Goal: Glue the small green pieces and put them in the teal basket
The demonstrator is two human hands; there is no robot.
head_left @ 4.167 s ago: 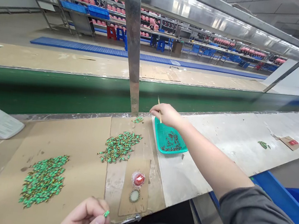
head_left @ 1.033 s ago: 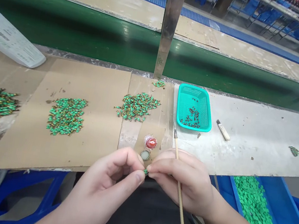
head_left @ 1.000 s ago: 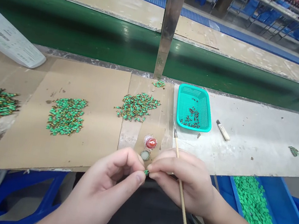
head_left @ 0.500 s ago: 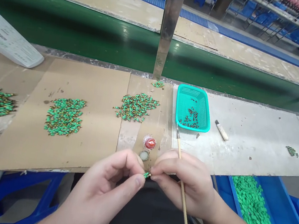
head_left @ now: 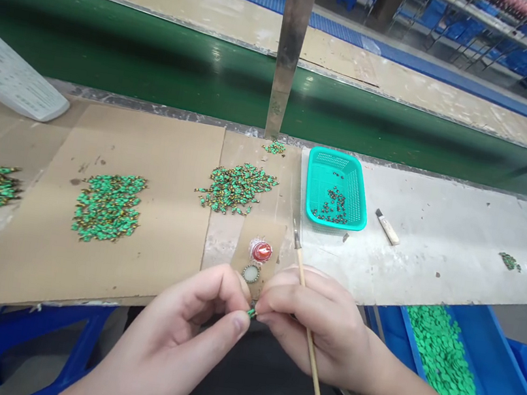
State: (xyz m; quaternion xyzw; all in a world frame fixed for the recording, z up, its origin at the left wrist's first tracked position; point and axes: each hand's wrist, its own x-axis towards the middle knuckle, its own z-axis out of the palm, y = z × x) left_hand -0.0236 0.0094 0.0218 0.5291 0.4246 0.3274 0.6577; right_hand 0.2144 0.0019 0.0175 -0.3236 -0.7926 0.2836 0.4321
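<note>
Between the thumb and forefinger of my left hand [head_left: 197, 326] is a small green-and-gold piece [head_left: 251, 312], mostly covered by the fingertips. My right hand [head_left: 317, 318] pinches at the same piece from the right, and a thin wooden paintbrush [head_left: 303, 266] rests in its grip, bristles pointing up and away. Just beyond the fingertips lie a small round pale disc with a beaded rim [head_left: 251, 273] and a red oval cap or dish [head_left: 261, 251]. Farther off is a loose heap of similar green-and-gold pieces [head_left: 236, 187].
A teal basket [head_left: 363, 222] holds small dark bits. Right of it lies a short flat brush [head_left: 387, 228]. More green-and-gold heaps [head_left: 108, 207] cover cardboard on the left, near a white container [head_left: 12, 74]. A metal post [head_left: 290, 56] rises behind. Below right, a blue bin [head_left: 484, 343] holds green pieces.
Both hands stay together at the small piece, which is now more hidden by the fingertips. The paintbrush has tilted, its tip moving left away from the basket. The whole view has shifted slightly.
</note>
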